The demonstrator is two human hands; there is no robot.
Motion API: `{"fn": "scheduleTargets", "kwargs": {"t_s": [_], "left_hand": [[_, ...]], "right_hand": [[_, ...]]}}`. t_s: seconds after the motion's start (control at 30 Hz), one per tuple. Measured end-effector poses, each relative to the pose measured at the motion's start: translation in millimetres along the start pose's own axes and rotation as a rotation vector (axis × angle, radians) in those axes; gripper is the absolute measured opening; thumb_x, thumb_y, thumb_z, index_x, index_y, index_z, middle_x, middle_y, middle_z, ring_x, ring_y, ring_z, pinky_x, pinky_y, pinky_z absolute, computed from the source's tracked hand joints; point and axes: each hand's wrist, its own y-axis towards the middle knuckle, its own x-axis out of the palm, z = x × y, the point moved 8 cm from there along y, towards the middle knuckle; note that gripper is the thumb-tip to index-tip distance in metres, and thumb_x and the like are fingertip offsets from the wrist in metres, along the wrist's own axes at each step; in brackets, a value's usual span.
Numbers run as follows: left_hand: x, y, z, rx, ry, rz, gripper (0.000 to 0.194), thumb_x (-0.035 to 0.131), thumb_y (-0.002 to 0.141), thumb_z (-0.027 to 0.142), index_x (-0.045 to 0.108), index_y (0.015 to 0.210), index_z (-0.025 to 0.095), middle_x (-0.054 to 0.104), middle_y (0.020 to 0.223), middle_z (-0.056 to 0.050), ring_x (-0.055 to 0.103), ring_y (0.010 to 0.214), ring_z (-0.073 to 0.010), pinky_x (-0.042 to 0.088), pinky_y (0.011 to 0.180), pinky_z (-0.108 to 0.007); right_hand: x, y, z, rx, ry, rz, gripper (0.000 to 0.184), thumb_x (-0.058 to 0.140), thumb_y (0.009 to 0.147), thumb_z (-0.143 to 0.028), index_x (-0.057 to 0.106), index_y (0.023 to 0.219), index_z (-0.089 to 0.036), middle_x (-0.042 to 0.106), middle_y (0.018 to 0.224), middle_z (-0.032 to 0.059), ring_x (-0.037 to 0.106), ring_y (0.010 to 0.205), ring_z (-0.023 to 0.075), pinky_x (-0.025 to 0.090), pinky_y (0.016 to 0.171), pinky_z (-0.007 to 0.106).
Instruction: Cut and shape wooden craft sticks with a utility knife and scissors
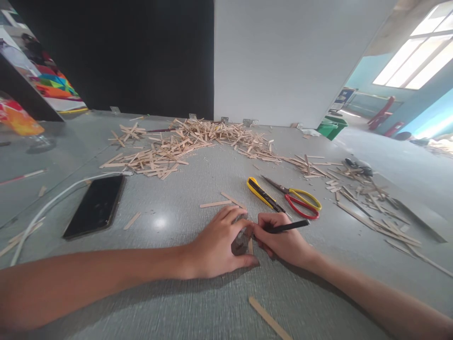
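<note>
My right hand (283, 238) is closed round a black pen (288, 227), its tip low beside my left fingertips. My left hand (221, 243) is bent over the table, thumb and fingers gripping a short wooden craft stick (250, 246) near its two ends; part of that stick is hidden by the fingers. Just beyond my hands lie a yellow-and-black utility knife (264, 193) and scissors (300, 200) with one red and one yellow handle. Two loose craft sticks (215, 204) rest by my left fingertips. Another craft stick (269, 317) lies nearer to me.
A wide heap of craft sticks (198, 139) spreads along the back by the black and white panels (276, 61). To the left are a phone (95, 206), a white cable (42, 210) and an orange bottle (19, 118). Cut wood scraps (378, 203) cover the right side.
</note>
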Motion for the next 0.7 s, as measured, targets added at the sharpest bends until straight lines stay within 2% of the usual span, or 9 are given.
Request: {"fn": "scheduleTargets", "kwargs": {"t_s": [0.7], "left_hand": [[-0.1,-0.4,-0.1,-0.008,-0.013,-0.005,0.067,0.09,0.073,0.054,0.065,0.126,0.021,0.052,0.149,-0.016,0.042,0.145,-0.0377,0.04,0.12,-0.059]], "right_hand": [[0.4,0.3,1.4,0.024,0.007,0.01,0.035,0.06,0.092,-0.028,0.045,0.061,-0.024,0.051,0.043,-0.0074,0.043,0.033,0.0072,0.03,0.035,0.018]]}}
